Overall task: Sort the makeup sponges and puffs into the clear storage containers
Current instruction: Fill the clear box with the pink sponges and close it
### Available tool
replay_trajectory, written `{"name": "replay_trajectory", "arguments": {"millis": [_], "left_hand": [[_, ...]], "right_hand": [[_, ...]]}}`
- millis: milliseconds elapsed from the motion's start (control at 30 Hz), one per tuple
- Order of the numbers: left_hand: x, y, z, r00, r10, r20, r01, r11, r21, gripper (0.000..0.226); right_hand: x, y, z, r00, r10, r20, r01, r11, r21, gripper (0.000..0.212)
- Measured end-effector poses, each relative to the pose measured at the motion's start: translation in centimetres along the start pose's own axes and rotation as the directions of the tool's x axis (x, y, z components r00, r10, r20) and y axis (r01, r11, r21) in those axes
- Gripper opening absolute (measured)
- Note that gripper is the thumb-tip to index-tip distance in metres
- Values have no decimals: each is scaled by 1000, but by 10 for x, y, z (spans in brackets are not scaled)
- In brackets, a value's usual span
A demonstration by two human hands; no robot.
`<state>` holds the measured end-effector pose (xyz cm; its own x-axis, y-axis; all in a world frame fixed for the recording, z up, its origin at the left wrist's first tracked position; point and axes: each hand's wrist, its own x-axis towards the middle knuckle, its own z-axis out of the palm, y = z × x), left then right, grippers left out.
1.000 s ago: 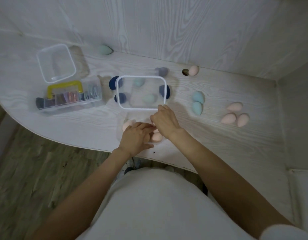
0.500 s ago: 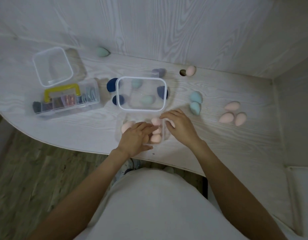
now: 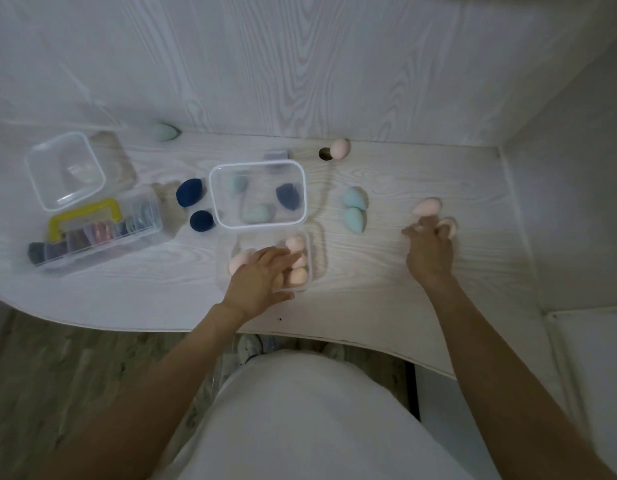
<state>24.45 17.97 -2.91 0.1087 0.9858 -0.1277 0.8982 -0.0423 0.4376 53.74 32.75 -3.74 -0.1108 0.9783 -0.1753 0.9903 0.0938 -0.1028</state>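
Pink sponges: I see several packed in the near box (image 3: 315,268), one (image 3: 294,243) at its far edge, one (image 3: 238,264) at its left side, one (image 3: 297,276) near the right wall.
Left hand: my left hand (image 3: 262,282) lies over the near box, fingers straight and loose on the pink sponges, thumb out along the front rim; it grips nothing I can see.
Right hand: my right hand (image 3: 429,251) is out to the right, well apart from the box, fingers curled at a loose pink pair; blur keeps me from telling whether it grips one.
Loose pink: one (image 3: 427,206) just beyond the fingertips, one (image 3: 449,226) partly hidden behind them, one more (image 3: 340,148) far back beside a hole (image 3: 324,154) in the table (image 3: 369,299).
Blue pair: two light blue sponges (image 3: 355,209) lie touching, between the boxes and my right hand.
Middle box: clear box (image 3: 258,194) just behind the near one; through it show a teal sponge (image 3: 258,213), a paler one (image 3: 238,184) and a navy one (image 3: 288,195).
Navy pair: two (image 3: 190,192) (image 3: 201,221) on the table just left of the middle box.
Left side: an open clear tub (image 3: 65,171), and in front of it a case (image 3: 92,233) with a yellow handle holding a row of puffs.
Back wall: a green sponge (image 3: 166,132) lies against it.
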Motion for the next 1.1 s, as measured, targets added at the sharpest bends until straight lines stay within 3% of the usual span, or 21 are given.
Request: {"name": "replay_trajectory", "arguments": {"millis": [100, 167, 267, 367, 467, 600, 800, 867, 933, 1033, 1100], "left_hand": [[-2, 1, 0, 999, -33, -4, 33, 999, 4, 76], [-3, 1, 1, 998, -56, -2, 56, 998, 12, 79], [-5, 1, 3, 997, -76, -20, 76, 997, -17, 77], [-6, 0, 4, 997, -63, -42, 61, 997, -44, 74], [-6, 0, 6, 998, -38, -56, 38, 999, -16, 74], [-14, 1, 8, 992, -60, -114, 57, 998, -27, 70], [-16, 3, 6, 984, -88, -154, 77, 994, -80, 64], [-16, 1, 6, 981, -139, -137, 121, 984, -131, 67], [-18, 0, 7, 979, -160, -126, 141, 979, -150, 68], [-19, -1, 8, 980, -127, -154, 107, 986, -130, 61], [-20, -2, 8, 976, -142, -165, 120, 983, -138, 59]], "right_hand": [[-3, 4, 0, 996, -54, -74, 55, 998, 8, 29], [-12, -3, -5, 974, -148, -170, 174, 973, 150, 27], [-35, -43, -26, 940, -223, -259, 333, 769, 546, 22], [-49, -99, -44, 948, -281, -152, 298, 607, 736, 29], [-50, -143, -43, 877, -458, -148, 424, 589, 688, 30], [-44, -174, -18, 699, -693, -174, 682, 574, 453, 31], [-35, -176, 4, 533, -825, -188, 846, 515, 138, 40], [-35, -173, 8, 528, -822, -214, 849, 514, 121, 33], [-35, -172, 12, 570, -798, -193, 821, 558, 118, 29], [-36, -178, 7, 643, -766, -2, 765, 643, 31, 24], [-36, -185, 1, 643, -760, 96, 766, 638, -81, 22]]}}
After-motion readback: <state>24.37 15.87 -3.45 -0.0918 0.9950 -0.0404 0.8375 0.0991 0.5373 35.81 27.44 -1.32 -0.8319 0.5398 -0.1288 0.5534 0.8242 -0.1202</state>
